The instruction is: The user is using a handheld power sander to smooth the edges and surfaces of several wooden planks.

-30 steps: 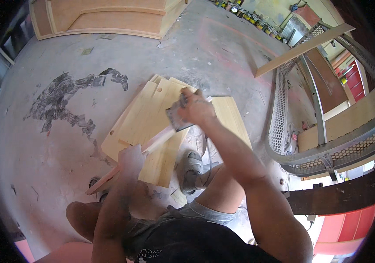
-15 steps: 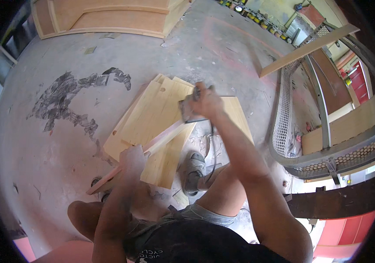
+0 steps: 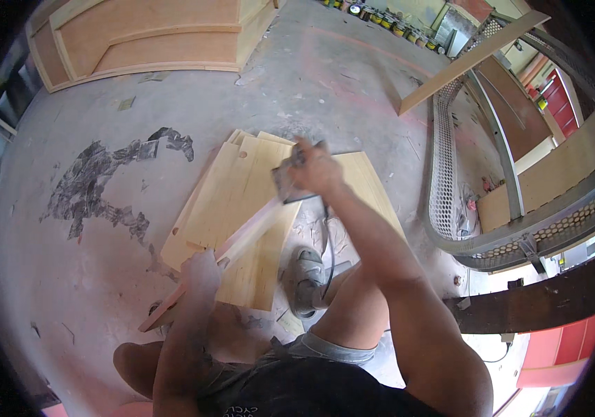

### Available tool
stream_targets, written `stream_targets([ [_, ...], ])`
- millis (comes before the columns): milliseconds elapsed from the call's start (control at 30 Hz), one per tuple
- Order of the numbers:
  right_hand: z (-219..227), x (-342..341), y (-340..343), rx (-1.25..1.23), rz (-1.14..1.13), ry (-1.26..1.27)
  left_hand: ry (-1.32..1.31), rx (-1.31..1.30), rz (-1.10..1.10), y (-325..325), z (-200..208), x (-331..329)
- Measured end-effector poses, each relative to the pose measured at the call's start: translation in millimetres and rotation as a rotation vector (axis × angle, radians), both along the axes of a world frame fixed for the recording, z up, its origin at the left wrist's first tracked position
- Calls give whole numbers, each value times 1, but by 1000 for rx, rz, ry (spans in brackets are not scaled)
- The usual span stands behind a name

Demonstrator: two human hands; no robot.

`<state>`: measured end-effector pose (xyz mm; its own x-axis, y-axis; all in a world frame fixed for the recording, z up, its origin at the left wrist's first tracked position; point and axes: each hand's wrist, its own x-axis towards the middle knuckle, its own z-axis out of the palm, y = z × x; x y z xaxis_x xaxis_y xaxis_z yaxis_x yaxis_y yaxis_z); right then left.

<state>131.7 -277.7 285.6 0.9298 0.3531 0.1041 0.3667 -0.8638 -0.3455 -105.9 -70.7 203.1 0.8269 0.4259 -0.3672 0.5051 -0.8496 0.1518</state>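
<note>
My right hand is wrapped round an electric sander, slightly smeared by motion. The sander's flat pad lies against the far end of a narrow wooden strip, and a dark cord hangs from it toward my foot. Closer to me, my left hand grips the same strip, whose near end sticks out past my wrist at the lower left. Under the strip lie several pale wooden boards, stacked unevenly, some with a round knot or hole near a corner. Another pale board lies partly behind my right forearm.
Dark smeared patches mark the dusty concrete floor. A large wooden frame stands at the far left. On the right, a curved perforated metal frame has a long plank leaning on it. Several cans line the far wall.
The view has shifted slightly. The sander stays at the strip's far end in my right hand, and my left hand keeps its hold on the strip.
</note>
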Motion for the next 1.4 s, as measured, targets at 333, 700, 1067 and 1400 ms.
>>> stream_targets([
  [333,2,90,-37,155,-169,80,20,-17,34,-2,11,-3],
  [700,26,-80,44,34,163,279,-42,34,18,13,-27,-12],
  [1067,11,9,5,19,4,67,-24,22,32,0,-3,-2],
  [1400,0,78,-19,132,-145,77,51,2,-1,-2,5,3],
])
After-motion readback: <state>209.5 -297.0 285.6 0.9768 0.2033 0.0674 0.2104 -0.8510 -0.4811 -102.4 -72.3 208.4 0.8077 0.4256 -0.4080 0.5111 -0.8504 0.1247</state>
